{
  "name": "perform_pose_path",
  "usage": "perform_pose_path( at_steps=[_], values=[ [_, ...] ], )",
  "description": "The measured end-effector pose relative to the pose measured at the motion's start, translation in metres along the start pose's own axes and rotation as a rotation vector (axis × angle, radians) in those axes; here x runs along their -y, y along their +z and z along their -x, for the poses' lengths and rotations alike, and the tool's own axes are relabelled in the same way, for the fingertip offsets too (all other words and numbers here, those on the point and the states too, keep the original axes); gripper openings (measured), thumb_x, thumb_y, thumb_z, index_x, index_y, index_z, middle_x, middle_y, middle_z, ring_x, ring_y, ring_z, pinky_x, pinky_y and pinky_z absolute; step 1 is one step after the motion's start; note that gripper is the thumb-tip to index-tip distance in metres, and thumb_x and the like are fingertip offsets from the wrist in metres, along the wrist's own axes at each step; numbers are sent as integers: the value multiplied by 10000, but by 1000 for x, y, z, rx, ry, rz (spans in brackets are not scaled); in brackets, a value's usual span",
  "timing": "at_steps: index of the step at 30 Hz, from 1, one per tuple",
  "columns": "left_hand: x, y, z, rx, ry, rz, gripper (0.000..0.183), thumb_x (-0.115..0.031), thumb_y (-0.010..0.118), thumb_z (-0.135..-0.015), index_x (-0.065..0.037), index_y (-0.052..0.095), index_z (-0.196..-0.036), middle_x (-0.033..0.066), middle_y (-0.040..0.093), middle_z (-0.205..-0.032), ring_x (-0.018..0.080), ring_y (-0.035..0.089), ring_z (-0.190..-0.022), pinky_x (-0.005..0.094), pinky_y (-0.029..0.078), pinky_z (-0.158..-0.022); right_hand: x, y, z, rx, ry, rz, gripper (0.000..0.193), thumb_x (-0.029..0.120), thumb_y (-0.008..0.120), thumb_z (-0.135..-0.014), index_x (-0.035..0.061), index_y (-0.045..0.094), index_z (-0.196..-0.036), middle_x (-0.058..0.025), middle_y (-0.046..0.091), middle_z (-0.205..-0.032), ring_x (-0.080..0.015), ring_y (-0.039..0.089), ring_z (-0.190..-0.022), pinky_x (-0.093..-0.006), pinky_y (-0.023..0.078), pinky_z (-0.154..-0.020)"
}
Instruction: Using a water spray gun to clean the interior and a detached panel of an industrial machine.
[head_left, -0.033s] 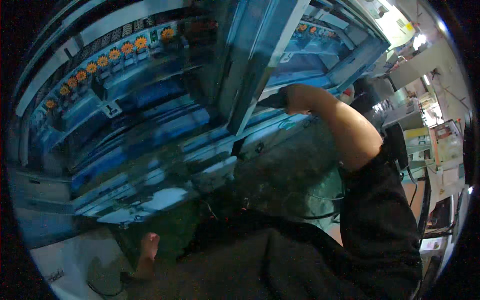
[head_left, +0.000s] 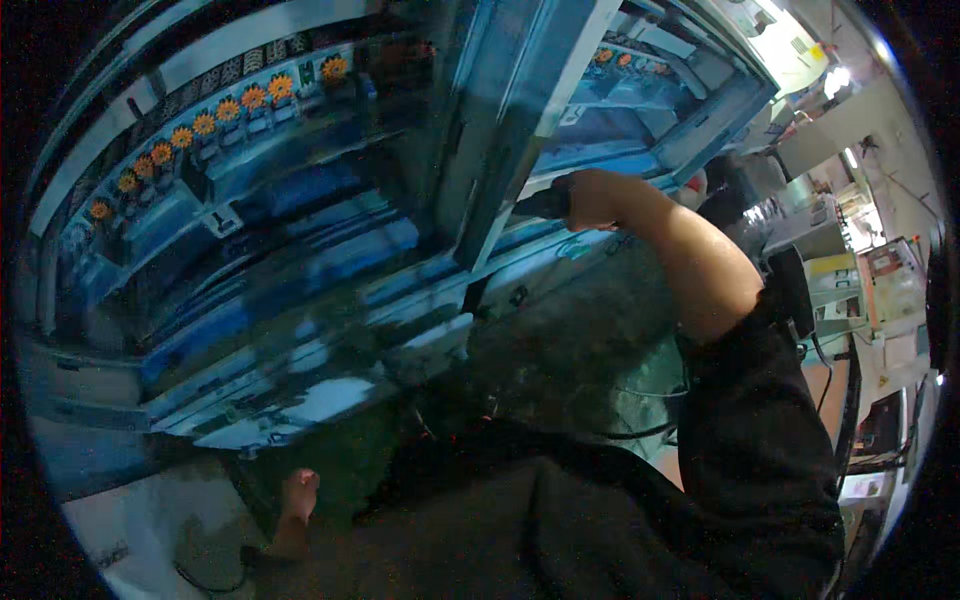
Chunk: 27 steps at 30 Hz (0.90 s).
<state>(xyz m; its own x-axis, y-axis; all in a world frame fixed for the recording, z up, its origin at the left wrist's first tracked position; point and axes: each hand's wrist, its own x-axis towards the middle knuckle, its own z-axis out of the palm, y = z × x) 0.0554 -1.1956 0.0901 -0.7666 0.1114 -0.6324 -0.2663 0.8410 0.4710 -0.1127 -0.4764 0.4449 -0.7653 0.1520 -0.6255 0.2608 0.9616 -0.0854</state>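
One dark handle (head_left: 540, 204) lies gripped in the right hand (head_left: 597, 201); left hand (head_left: 301, 491), closed, well apart.

The right fingers (head_left: 590, 205) grip a dark object (head_left: 542, 204) beside a long pale post (head_left: 578, 75).

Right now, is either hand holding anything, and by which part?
The right hand appears closed on the near end of a dark, handle-like piece; its exact grip is too dim to tell. Nothing shows in the left hand.
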Motion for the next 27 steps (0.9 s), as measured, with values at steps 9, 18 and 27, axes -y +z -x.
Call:
perform_pose_path(
  at_steps=[9, 18, 27],
  values=[
    [-48, -10, -18, -32, 180, 98, 309, -257, 647, -931, -6, 641, -1110, 103, 683, -1029, 197, 640, -963, 356, 494, -861, -15, 7, -17, 103, 107, -220, 405, 41, 623, -712, 34, 615, -1117, -97, 589, -581, -203, 581, -451, -360, 448, -408],
    [-74, -29, -36, 58, 179, 54, 332, -257, 647, -939, -9, 610, -1156, 108, 666, -1037, 195, 621, -964, 359, 483, -864, -8, 5, -35, 160, -26, -69, 391, 48, 637, -695, 42, 605, -1085, -82, 570, -567, -185, 565, -463, -361, 450, -421],
    [-11, 3, -45, -65, 202, 145, 332, -245, 653, -930, -11, 612, -1163, 146, 679, -1083, 264, 654, -1015, 379, 507, -870, -9, 0, -55, 213, 20, 84, 401, 64, 655, -718, 50, 597, -1115, -119, 599, -587, -247, 608, -500, -393, 490, -444]
  ],
)
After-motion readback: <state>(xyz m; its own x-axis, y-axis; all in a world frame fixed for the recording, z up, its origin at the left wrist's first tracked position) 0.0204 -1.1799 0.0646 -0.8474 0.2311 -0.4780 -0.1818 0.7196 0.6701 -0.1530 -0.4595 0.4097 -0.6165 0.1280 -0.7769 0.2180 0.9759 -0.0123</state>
